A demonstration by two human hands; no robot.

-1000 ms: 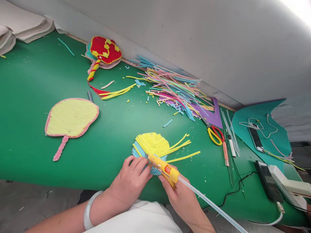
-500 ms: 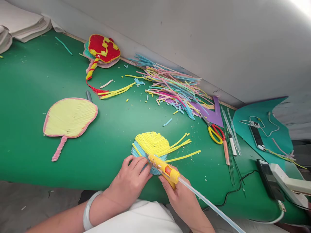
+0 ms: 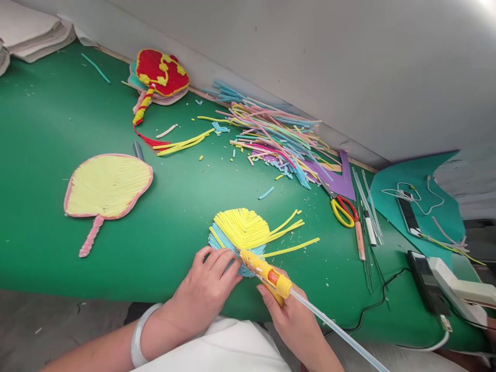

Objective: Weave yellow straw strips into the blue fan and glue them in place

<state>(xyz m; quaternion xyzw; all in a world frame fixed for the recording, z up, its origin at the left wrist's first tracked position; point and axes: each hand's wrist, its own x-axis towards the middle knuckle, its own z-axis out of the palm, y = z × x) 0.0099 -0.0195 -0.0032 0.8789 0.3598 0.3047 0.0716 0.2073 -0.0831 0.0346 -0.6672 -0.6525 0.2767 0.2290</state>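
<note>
White glare (image 3: 490,3) washes out the upper right corner; a soft sheen brightens the green tabletop (image 3: 182,191).

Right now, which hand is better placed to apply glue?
Probably the right hand: it holds the glue gun, tip near the yellow-and-blue piece; the left hand touches that piece.

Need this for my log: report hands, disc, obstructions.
Left hand on disc. Right hand holding glue gun. Disc part yellow, part blue. Glue gun, left hand partly cover it.

The left grip (image 3: 205,287) arches palm-down near the right grip (image 3: 293,314), which curls with its thumb (image 3: 270,301) extended forward.
</note>
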